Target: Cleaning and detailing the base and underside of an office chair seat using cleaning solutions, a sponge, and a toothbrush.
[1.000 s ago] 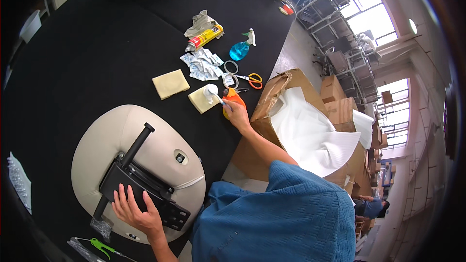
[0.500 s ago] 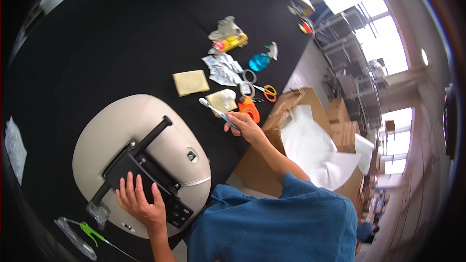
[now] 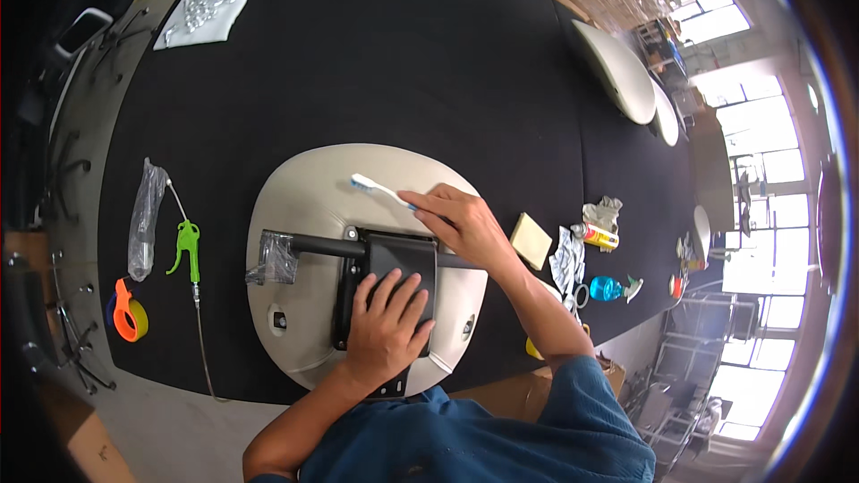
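A beige padded chair seat (image 3: pixel 313 188) lies with its underside up on the black-covered table, close in front of me. Bolted across its middle is a black metal seat mechanism (image 3: pixel 401 255); a bar runs out of it to the left, its end wrapped in clear plastic (image 3: pixel 278 259). My left hand (image 3: pixel 386 322) rests flat on the mechanism, fingers spread. Between the fingers of my right hand (image 3: pixel 458 219) is a white and blue toothbrush (image 3: pixel 383 189), held above the seat's far half with its bristle head pointing left.
To the left lie a green air blow gun (image 3: pixel 186 246), a plastic-wrapped part (image 3: pixel 146 219) and an orange tape dispenser (image 3: pixel 131 311). On the right are a yellow sponge (image 3: pixel 531 241), a blue spray bottle (image 3: pixel 607 288) and a yellow can (image 3: pixel 598 235). Beige shells (image 3: pixel 617 72) stand at the far right.
My view has swung left, toward the seat. My right hand has brought the toothbrush from beside the sponges to over the seat. My left hand stays on the mechanism.
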Demonstrator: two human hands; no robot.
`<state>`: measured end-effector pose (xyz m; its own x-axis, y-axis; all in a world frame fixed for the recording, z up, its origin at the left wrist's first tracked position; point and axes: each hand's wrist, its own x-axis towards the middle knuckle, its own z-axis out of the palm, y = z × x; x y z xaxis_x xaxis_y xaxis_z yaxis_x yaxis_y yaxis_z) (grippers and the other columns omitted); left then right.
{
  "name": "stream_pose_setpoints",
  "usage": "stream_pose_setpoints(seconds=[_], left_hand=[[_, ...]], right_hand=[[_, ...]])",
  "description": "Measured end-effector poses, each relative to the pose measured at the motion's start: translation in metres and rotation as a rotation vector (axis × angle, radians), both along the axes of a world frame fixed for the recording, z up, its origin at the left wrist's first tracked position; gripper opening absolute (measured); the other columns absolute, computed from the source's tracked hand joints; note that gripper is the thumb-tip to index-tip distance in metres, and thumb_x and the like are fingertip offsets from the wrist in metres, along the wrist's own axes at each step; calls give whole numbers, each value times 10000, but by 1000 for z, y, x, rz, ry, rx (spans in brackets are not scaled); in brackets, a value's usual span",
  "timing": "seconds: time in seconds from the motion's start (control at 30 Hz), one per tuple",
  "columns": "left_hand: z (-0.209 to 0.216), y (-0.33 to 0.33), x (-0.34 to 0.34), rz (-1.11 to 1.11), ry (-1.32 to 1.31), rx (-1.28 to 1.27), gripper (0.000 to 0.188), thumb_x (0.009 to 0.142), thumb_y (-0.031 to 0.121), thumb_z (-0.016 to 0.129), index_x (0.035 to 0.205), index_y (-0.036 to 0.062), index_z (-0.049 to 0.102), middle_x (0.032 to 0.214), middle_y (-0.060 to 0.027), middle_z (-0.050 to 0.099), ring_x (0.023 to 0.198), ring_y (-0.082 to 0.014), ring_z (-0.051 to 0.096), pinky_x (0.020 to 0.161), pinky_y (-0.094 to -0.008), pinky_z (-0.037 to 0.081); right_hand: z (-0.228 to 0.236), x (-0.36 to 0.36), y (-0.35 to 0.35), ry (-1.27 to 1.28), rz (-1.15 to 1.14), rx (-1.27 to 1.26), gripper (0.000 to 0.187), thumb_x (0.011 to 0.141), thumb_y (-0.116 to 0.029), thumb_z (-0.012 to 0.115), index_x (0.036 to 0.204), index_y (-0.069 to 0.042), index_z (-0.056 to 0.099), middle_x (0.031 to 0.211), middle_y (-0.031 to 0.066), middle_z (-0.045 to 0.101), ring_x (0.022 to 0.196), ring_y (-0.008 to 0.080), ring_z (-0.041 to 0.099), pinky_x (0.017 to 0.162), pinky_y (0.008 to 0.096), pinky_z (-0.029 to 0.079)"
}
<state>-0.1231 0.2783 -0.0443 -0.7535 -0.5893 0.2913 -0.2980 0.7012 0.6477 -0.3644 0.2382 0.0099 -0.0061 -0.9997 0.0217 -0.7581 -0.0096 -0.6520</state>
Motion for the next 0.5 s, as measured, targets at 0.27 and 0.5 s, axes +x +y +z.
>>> stream_pose_setpoints(seconds=[0.27,0.5], left_hand=[[-5,2,-3,10,23,38,435,933,343,792,1250,47,757,1448,-142,670,1398,-362,572,1222,-605,358],[-4,-2,-2,-6,20,65,434,948,353,785,1253,46,757,1458,-138,668,1408,-353,569,1222,-593,366]], right_hand=[[-51,1,-102,266,214,-119,300,1031,-151,689,1308,-132,802,804,135,680,662,313,679,652,449,557],[-90,18,-135,363,349,-90,344,1029,-159,687,1358,-182,786,811,127,705,683,323,693,667,449,576]])
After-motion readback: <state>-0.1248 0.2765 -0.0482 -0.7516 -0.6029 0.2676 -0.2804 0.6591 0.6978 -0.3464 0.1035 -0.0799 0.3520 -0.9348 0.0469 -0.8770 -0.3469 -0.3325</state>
